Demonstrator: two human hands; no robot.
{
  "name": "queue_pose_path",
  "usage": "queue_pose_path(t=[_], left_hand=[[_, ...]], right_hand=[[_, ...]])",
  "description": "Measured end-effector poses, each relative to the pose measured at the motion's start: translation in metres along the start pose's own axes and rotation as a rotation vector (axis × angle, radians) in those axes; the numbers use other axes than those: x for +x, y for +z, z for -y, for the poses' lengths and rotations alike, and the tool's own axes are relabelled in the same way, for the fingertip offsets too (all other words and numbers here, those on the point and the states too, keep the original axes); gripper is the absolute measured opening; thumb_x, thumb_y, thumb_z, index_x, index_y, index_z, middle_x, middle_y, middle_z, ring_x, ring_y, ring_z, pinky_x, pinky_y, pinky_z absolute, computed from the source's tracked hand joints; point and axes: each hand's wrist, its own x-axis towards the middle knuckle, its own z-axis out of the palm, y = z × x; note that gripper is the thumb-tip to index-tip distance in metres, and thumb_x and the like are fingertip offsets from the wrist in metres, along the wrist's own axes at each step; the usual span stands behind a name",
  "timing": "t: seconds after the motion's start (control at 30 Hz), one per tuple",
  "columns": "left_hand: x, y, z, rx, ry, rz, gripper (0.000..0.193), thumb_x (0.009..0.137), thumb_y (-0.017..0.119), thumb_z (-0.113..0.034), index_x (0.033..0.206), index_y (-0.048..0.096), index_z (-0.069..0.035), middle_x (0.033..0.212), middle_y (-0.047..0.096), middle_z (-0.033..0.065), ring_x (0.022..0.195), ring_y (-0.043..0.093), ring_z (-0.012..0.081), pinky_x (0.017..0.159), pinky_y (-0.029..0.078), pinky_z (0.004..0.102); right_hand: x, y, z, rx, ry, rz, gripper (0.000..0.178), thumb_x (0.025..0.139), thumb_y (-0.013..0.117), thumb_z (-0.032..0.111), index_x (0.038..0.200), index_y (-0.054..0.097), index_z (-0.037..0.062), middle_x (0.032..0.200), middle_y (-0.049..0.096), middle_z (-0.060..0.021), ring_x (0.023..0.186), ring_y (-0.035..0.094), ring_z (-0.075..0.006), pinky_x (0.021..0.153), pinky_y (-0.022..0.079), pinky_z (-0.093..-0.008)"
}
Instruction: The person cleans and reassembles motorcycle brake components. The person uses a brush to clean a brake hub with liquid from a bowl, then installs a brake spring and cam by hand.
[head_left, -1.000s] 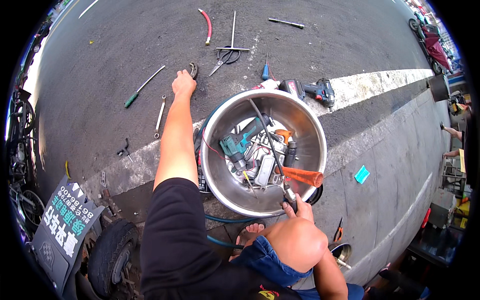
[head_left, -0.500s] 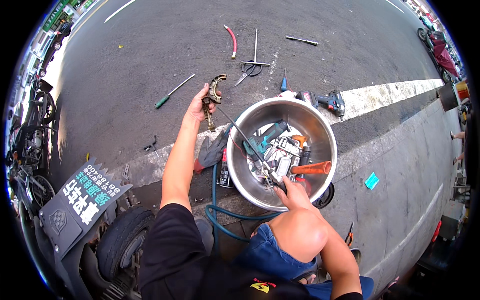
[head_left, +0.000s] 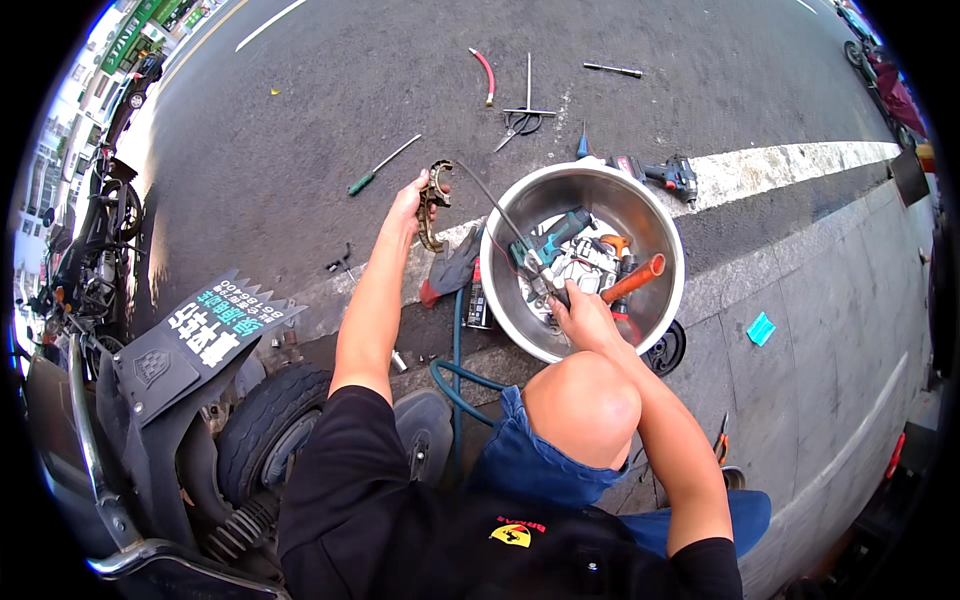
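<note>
My left hand (head_left: 409,204) is closed around a pair of curved, worn metal brake shoes (head_left: 432,232), held up over the road left of a steel basin (head_left: 648,213). Over the basin, my right hand (head_left: 588,322) grips the dark handle of a long-nosed tool (head_left: 493,203) with a silver body, perhaps an air blow gun. Its thin dark rod slants up to the left, with the tip close to the upper brake shoe. In the basin lie a teal power tool (head_left: 562,234), an orange-handled tool (head_left: 634,279) and several metal tools, partly hidden by my hand.
Left of the basin are a grey glove (head_left: 455,268), a spray can (head_left: 478,303) and a blue hose (head_left: 457,335). A green screwdriver (head_left: 384,165), scissors (head_left: 522,124), a red hose piece (head_left: 487,78) and an impact driver (head_left: 678,178) lie beyond. A scooter wheel (head_left: 262,440) stands at lower left.
The tool's rod tip has risen from the lower part of the brake shoes to the upper end. The brake shoes have turned slightly in my left hand. The whole view has shifted a little.
</note>
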Motion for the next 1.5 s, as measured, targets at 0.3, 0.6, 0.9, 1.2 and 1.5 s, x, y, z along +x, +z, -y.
queue_pose_path(t=[0.3,0.6,0.9,1.2,1.5], left_hand=[[-0.019,0.009,-0.001,-0.082,0.062,-0.046,0.052,0.097,0.048,-0.05,0.097,0.07,-0.003,0.063,0.06,0.0017,0.046,0.048,0.0095,0.041,0.039,0.0264],[-0.017,0.01,-0.013,-0.192,0.139,0.173,0.036,0.094,0.059,-0.024,0.123,0.057,-0.003,0.104,0.071,0.0071,0.068,0.068,0.0125,0.043,0.045,0.0233],[-0.053,0.056,-0.042,1.331,0.548,-0.412,0.059,0.072,0.079,-0.033,0.126,0.058,-0.02,0.111,0.068,0.0096,0.106,0.064,0.0281,0.089,0.05,0.0421],[-0.059,0.05,-0.049,1.576,0.565,-0.4,0.057,0.075,0.077,-0.034,0.126,0.058,-0.021,0.115,0.065,0.0082,0.108,0.062,0.0292,0.089,0.051,0.0429],[-0.046,0.051,-0.035,1.696,0.606,-0.393,0.05,0.076,0.076,-0.034,0.122,0.061,-0.021,0.112,0.067,0.008,0.098,0.066,0.0301,0.081,0.054,0.0433]], right_hand=[[-0.007,0.002,-0.005,-0.022,-0.023,0.065,0.035,0.093,0.058,0.03,0.11,0.052,0.0006,0.083,0.065,-0.029,0.082,0.063,-0.0478,0.074,0.048,-0.0542],[-0.043,-0.001,-0.011,-0.006,-0.002,0.08,0.039,0.092,0.059,0.026,0.119,0.05,-0.0001,0.081,0.064,-0.0282,0.081,0.063,-0.0464,0.073,0.047,-0.0537],[-0.045,-0.002,-0.011,-0.053,-0.104,0.014,0.031,0.09,0.061,0.025,0.106,0.05,0.0002,0.079,0.064,-0.0285,0.078,0.063,-0.0481,0.07,0.048,-0.0552],[-0.043,0.001,0.002,-0.052,-0.095,0.008,0.031,0.09,0.061,0.023,0.107,0.049,0.0008,0.079,0.064,-0.0285,0.079,0.063,-0.0478,0.07,0.048,-0.0547],[-0.035,0.004,0.002,-0.063,-0.103,0.019,0.031,0.09,0.061,0.023,0.107,0.05,-0.0004,0.078,0.064,-0.0281,0.079,0.064,-0.046,0.07,0.048,-0.0536]])
